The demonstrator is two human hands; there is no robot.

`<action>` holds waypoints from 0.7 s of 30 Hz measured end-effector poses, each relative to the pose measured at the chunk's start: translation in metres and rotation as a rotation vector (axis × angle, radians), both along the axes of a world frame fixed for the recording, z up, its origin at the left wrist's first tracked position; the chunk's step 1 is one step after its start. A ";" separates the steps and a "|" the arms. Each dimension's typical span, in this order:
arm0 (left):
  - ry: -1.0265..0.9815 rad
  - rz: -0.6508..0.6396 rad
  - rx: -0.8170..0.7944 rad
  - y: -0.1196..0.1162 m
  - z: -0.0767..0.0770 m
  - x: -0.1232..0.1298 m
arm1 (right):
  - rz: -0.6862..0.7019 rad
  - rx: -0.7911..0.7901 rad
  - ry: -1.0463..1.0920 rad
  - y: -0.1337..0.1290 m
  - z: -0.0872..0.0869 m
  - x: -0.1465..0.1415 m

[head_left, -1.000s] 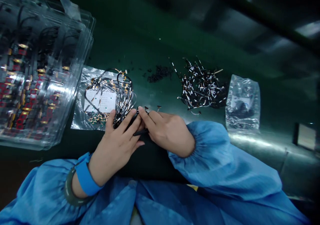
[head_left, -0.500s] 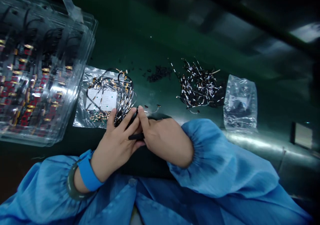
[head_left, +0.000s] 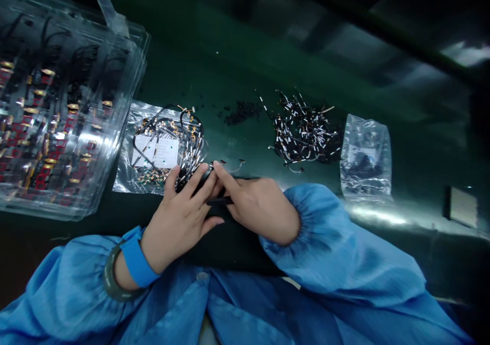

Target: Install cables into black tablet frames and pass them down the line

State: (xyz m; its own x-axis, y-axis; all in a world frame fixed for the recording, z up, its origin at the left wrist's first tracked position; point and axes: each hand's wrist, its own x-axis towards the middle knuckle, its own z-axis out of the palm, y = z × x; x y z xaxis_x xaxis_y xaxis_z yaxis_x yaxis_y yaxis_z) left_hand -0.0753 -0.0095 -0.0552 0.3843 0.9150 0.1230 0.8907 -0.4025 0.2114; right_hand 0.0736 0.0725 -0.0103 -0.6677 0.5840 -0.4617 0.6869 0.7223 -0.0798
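My left hand (head_left: 181, 210) lies palm down with its fingers stretched out over the edge of a clear plastic bag (head_left: 122, 174). Its fingertips meet those of my right hand (head_left: 262, 202), and whatever lies under them is mostly hidden. From between the closed fingers of my right hand sticks a slim black tool (head_left: 220, 201); its tip does not show. A bundle of thin black cables (head_left: 193, 143) with white bands and gold connectors rests on the bag, beside small gold and green parts (head_left: 149, 178). Just beyond my fingertips lie a few loose short cables (head_left: 240, 165).
Stacked clear trays (head_left: 86, 204) of red, gold and black parts stand at the left. Small black bits (head_left: 243, 112) are scattered farther back. A tangled cable pile (head_left: 306, 130) lies at right, beside another clear bag (head_left: 365, 181). The green table (head_left: 214, 79) runs underneath.
My right hand has shifted slightly right with the black tool. My left thumb has come away from it and now sticks out separately. The view has moved a little.
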 end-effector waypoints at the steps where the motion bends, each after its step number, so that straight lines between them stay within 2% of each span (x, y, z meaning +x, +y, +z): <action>1: -0.003 -0.001 0.000 0.000 0.000 0.000 | 0.002 -0.003 -0.024 -0.001 0.000 -0.002; 9: 0.005 -0.001 0.005 0.000 0.001 -0.001 | 0.082 0.102 -0.053 -0.010 0.004 -0.011; 13: 0.001 -0.003 0.010 0.000 0.001 -0.001 | 0.117 0.115 -0.019 0.002 0.011 -0.009; 16: 0.022 -0.005 0.020 0.000 0.001 -0.001 | 0.091 0.131 0.180 0.024 0.008 0.003; 18: 0.036 -0.011 0.010 0.001 0.001 0.000 | 0.066 0.186 0.400 0.037 -0.002 0.012; 21: 0.039 -0.022 -0.002 0.001 0.002 -0.001 | 0.129 0.203 0.628 0.046 -0.024 0.021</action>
